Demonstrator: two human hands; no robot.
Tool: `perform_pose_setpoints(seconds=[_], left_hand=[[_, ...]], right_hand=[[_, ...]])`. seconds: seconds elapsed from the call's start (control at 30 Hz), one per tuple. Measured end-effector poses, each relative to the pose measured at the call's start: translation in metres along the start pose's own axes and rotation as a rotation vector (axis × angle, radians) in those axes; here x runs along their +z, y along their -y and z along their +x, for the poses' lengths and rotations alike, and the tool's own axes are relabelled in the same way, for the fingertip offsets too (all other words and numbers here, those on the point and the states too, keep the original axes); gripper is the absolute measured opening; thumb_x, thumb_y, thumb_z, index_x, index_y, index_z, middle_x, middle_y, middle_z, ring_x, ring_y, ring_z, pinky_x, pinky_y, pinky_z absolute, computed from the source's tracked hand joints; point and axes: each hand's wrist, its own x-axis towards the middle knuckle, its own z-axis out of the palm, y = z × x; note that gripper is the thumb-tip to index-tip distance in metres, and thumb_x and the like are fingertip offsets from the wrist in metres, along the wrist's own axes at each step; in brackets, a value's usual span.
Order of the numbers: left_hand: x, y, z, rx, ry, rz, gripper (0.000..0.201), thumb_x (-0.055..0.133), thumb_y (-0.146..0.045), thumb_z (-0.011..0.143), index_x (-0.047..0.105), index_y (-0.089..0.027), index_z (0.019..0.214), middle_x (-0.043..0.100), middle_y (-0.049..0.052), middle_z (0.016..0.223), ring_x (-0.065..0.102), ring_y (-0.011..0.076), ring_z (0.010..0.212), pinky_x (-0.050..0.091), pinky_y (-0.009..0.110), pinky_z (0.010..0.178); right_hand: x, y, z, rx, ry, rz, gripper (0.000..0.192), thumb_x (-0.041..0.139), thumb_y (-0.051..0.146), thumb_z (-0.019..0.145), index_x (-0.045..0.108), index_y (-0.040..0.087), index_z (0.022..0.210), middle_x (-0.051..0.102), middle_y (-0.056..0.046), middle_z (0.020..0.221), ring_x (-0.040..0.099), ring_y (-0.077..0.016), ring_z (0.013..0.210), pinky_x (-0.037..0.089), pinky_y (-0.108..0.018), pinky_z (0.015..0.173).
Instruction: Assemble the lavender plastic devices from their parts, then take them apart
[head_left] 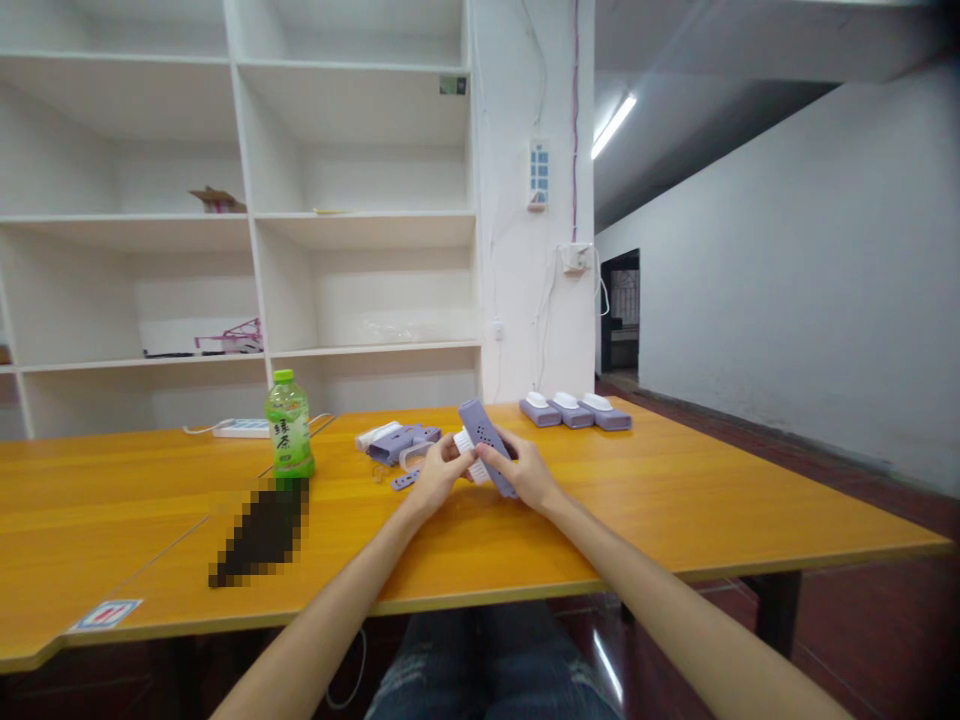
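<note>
My left hand (435, 478) pinches a white ridged piece (463, 441), which looks like a brush head. In my right hand (529, 468) is a lavender plastic case (480, 425) with small dark holes, tilted above the table. The two pieces meet between my hands; whether they are joined I cannot tell. Just left of my hands lie lavender plastic parts (401, 443), white parts (373, 436) and a flat lavender strip with holes (406, 480). Several small clear bits (377, 475) are beside them.
Three lavender cases with white oval tops (576, 413) stand in a row at the back right of the wooden table (675, 500). A green tea bottle (289, 425), a blurred dark object (262, 535) and a white power strip (241, 428) are on the left. White shelves (360, 212) rise behind.
</note>
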Motion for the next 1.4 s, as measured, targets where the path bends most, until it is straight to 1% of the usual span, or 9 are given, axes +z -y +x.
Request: perform_pose_setpoints(seconds=[0.23, 0.53, 0.6, 0.67, 0.77, 0.83, 0.9, 1.1, 1.4], left_hand=[[-0.001, 0.006, 0.003, -0.017, 0.011, 0.021, 0.046, 0.077, -0.048, 0.073, 0.067, -0.013, 0.1, 0.074, 0.008, 0.09, 0.07, 0.0213, 0.075, 0.056, 0.031, 0.064], [-0.004, -0.001, -0.003, 0.039, -0.037, 0.157, 0.044, 0.062, -0.052, 0.085, 0.061, -0.014, 0.107, 0.072, 0.01, 0.103, 0.07, 0.0246, 0.088, 0.057, 0.032, 0.069], [-0.004, 0.001, -0.002, 0.065, -0.041, 0.22, 0.044, 0.057, -0.052, 0.089, 0.057, -0.015, 0.113, 0.071, 0.012, 0.105, 0.07, 0.0247, 0.089, 0.057, 0.034, 0.069], [-0.004, 0.001, -0.003, 0.11, -0.05, 0.296, 0.049, 0.056, -0.051, 0.09, 0.05, -0.017, 0.125, 0.068, 0.013, 0.114, 0.068, 0.0255, 0.096, 0.057, 0.036, 0.072], [-0.004, -0.004, -0.009, 0.216, -0.033, 0.432, 0.072, 0.072, -0.045, 0.08, 0.038, -0.024, 0.14, 0.053, 0.014, 0.138, 0.057, 0.0288, 0.119, 0.055, 0.038, 0.082], [-0.004, -0.009, -0.013, 0.288, 0.011, 0.519, 0.086, 0.081, -0.038, 0.071, 0.036, -0.027, 0.143, 0.043, 0.012, 0.148, 0.046, 0.0315, 0.131, 0.052, 0.04, 0.091], [-0.003, -0.012, -0.016, 0.342, 0.047, 0.591, 0.087, 0.082, -0.032, 0.069, 0.037, -0.027, 0.144, 0.04, 0.012, 0.15, 0.04, 0.0329, 0.137, 0.049, 0.044, 0.098], [0.001, -0.014, -0.019, 0.413, 0.07, 0.717, 0.077, 0.073, -0.027, 0.075, 0.036, -0.024, 0.142, 0.047, 0.012, 0.141, 0.05, 0.0305, 0.127, 0.05, 0.045, 0.097], [0.003, -0.016, -0.018, 0.451, 0.03, 0.777, 0.071, 0.074, -0.027, 0.07, 0.041, -0.022, 0.133, 0.054, 0.011, 0.129, 0.056, 0.0301, 0.117, 0.048, 0.045, 0.098]], right_hand=[[-0.004, -0.003, -0.004, 0.021, -0.002, -0.02, 0.043, 0.067, 0.05, 0.086, 0.069, 0.019, 0.116, 0.075, -0.006, 0.105, 0.068, -0.0264, 0.093, 0.053, -0.035, 0.084], [0.012, -0.003, 0.002, 0.098, 0.007, 0.107, 0.043, 0.065, 0.053, 0.086, 0.07, 0.019, 0.112, 0.074, -0.005, 0.106, 0.067, -0.0234, 0.095, 0.052, -0.029, 0.083], [0.011, -0.006, 0.003, 0.15, 0.007, 0.15, 0.046, 0.063, 0.057, 0.086, 0.07, 0.016, 0.105, 0.075, -0.005, 0.097, 0.068, -0.0207, 0.085, 0.053, -0.026, 0.072], [0.008, -0.011, 0.004, 0.232, 0.023, 0.196, 0.052, 0.058, 0.062, 0.087, 0.07, 0.013, 0.098, 0.073, -0.005, 0.08, 0.065, -0.017, 0.064, 0.05, -0.023, 0.054], [0.004, -0.018, 0.005, 0.374, 0.076, 0.264, 0.06, 0.047, 0.068, 0.089, 0.068, 0.011, 0.092, 0.066, -0.004, 0.059, 0.056, -0.0148, 0.04, 0.039, -0.023, 0.033], [0.002, -0.021, 0.006, 0.45, 0.114, 0.301, 0.063, 0.043, 0.07, 0.089, 0.067, 0.012, 0.087, 0.064, -0.004, 0.054, 0.056, -0.0166, 0.036, 0.035, -0.024, 0.027], [0.001, -0.023, 0.007, 0.498, 0.14, 0.33, 0.064, 0.042, 0.071, 0.089, 0.066, 0.013, 0.082, 0.065, -0.006, 0.053, 0.059, -0.0181, 0.037, 0.032, -0.023, 0.024], [0.002, -0.027, 0.006, 0.504, 0.12, 0.37, 0.059, 0.045, 0.069, 0.089, 0.065, 0.015, 0.079, 0.064, -0.004, 0.051, 0.057, -0.016, 0.034, 0.032, -0.021, 0.023], [0.003, -0.023, 0.005, 0.483, 0.085, 0.373, 0.055, 0.051, 0.066, 0.088, 0.065, 0.014, 0.077, 0.062, -0.001, 0.048, 0.05, -0.0117, 0.03, 0.033, -0.021, 0.024]])
